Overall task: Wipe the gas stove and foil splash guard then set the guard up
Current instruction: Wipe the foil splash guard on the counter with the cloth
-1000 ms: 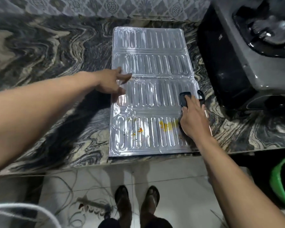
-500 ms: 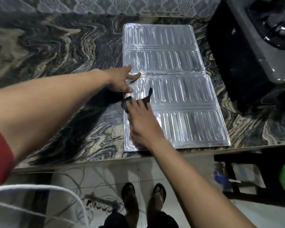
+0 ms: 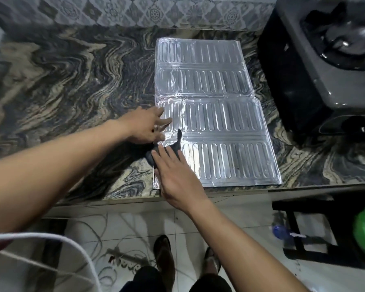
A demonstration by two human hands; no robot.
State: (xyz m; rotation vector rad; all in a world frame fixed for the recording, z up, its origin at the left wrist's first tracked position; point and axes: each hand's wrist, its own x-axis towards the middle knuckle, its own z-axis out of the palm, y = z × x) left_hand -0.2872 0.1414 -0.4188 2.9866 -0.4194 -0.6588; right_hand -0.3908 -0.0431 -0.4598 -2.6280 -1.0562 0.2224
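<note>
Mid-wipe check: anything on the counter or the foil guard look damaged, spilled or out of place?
Nothing spilled. The foil splash guard lies flat on the counter, but its near edge juts slightly past the counter lip, and the middle fold looks crinkled. The left hand pins it; the right hand presses the dark cloth on it.

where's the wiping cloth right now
In the head view, the dark cloth lies under the right hand, on the foil guard's near-left edge, beside the left hand.

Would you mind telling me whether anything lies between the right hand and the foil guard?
Yes: a dark cloth lies under the right hand, pressed onto the foil splash guard near its left edge.
</note>
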